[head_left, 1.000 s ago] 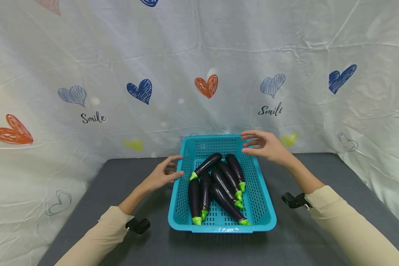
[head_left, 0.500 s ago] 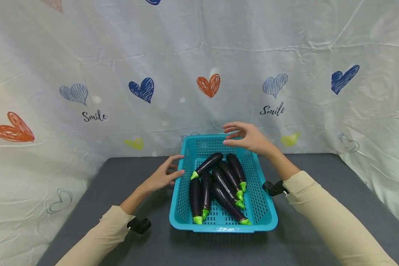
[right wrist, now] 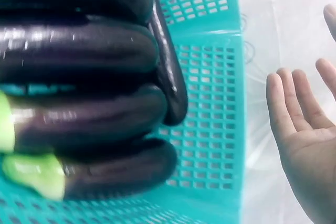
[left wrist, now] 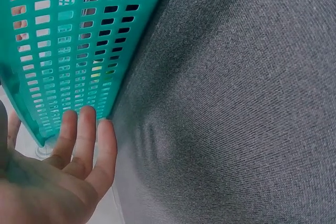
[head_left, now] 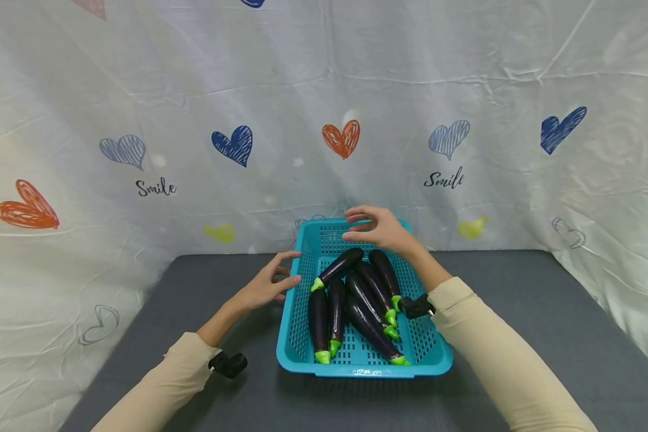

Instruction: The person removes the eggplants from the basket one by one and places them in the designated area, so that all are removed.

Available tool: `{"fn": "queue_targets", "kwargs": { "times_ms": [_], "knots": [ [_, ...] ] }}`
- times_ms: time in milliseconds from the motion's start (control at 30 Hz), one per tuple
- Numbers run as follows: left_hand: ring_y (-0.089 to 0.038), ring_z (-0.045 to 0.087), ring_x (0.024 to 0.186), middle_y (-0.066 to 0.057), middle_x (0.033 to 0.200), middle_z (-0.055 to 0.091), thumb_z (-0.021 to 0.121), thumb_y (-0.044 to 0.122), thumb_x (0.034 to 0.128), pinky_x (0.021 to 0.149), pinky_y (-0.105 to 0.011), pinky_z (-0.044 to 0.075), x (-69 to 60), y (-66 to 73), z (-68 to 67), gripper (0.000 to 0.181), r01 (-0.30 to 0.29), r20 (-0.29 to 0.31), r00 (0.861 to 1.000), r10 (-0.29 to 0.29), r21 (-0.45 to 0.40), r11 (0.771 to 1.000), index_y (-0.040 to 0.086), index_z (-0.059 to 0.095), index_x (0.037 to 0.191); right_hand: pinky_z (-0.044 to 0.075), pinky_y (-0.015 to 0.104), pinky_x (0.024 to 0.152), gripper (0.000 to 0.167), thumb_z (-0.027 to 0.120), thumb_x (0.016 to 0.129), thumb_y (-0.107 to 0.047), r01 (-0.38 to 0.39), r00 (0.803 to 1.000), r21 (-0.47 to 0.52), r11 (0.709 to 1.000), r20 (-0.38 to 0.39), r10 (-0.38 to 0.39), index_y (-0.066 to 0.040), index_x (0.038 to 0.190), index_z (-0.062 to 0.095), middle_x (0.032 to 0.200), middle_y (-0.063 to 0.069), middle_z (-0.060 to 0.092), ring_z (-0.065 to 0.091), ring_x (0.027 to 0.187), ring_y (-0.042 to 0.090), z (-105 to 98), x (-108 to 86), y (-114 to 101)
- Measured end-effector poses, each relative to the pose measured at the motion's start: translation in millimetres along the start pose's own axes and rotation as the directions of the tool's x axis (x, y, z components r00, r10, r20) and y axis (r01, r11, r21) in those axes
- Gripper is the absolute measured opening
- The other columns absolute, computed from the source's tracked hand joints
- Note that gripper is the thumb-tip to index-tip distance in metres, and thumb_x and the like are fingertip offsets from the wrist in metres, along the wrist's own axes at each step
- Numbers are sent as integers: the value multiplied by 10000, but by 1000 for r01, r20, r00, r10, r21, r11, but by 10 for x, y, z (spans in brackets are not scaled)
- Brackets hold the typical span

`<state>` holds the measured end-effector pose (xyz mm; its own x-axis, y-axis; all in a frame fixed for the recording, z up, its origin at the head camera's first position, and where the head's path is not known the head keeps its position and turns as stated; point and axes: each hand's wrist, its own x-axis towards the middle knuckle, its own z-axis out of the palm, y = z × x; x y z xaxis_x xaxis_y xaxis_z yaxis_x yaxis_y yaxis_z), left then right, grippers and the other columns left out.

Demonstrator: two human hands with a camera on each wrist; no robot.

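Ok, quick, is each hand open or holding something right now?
Left hand: open, beside the basket, gripping nothing.
Right hand: open, near the basket's far end, empty.

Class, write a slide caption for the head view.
Seven eggplants in a blue basket, the left hand beside its left rim, the right hand near its far end.

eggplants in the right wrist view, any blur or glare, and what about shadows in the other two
Right wrist: the eggplants look blurred, with white glare streaks; head: a soft shadow darkens the table in front of the basket; left wrist: a shadow lies on the table beside the basket, where the weave looks fairly clear.
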<state>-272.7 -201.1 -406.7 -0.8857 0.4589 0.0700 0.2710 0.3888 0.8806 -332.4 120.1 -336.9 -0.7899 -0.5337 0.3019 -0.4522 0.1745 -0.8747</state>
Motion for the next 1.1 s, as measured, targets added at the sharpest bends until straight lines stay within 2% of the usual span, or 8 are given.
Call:
{"fn": "queue_targets", "kwargs": {
  "times_ms": [267,467,700,867,1100],
  "knots": [
    [-432,538,1208,-296,1412,425,588,265,1062,843,-568,545,4,-6,-5,619,7,7,1000,-7,-7,1000,175,287,1596,476,529,990,497,711,962,-25,-26,999,41,999,-32,28,59,1418,533,1398,313,501,526,1256,481,140,37,195],
    [-440,522,1223,-295,1421,414,590,255,1061,836,-575,546,-1,-10,-13,614,6,3,1000,-6,-2,1000,172,296,1594,466,546,995,536,739,954,-72,-93,994,26,995,-54,94,56,1428,526,1428,291,490,532,1267,441,216,38,287],
    [-434,531,1206,-290,1400,432,590,269,1061,842,-608,534,-15,2,-25,620,15,2,1000,-15,3,1000,159,291,1593,442,544,1023,525,727,959,-69,-106,991,34,994,-82,108,71,1422,522,1437,308,474,491,1299,462,319,84,376],
    [-431,546,1185,-284,1376,451,591,266,1059,843,-612,532,2,-2,-23,621,9,11,1000,-9,-3,1000,156,292,1592,427,546,1038,526,750,943,-77,-129,981,69,989,-134,137,90,1394,538,1423,298,492,471,1313,464,406,103,433],
    [-437,535,1199,-280,1385,447,595,269,1056,839,-603,538,10,25,-11,623,11,16,1000,-11,2,1000,166,295,1593,412,528,1057,538,792,920,-143,-167,965,4,986,-205,164,69,1366,579,1403,230,546,494,1312,388,461,54,529]
  ]
}}
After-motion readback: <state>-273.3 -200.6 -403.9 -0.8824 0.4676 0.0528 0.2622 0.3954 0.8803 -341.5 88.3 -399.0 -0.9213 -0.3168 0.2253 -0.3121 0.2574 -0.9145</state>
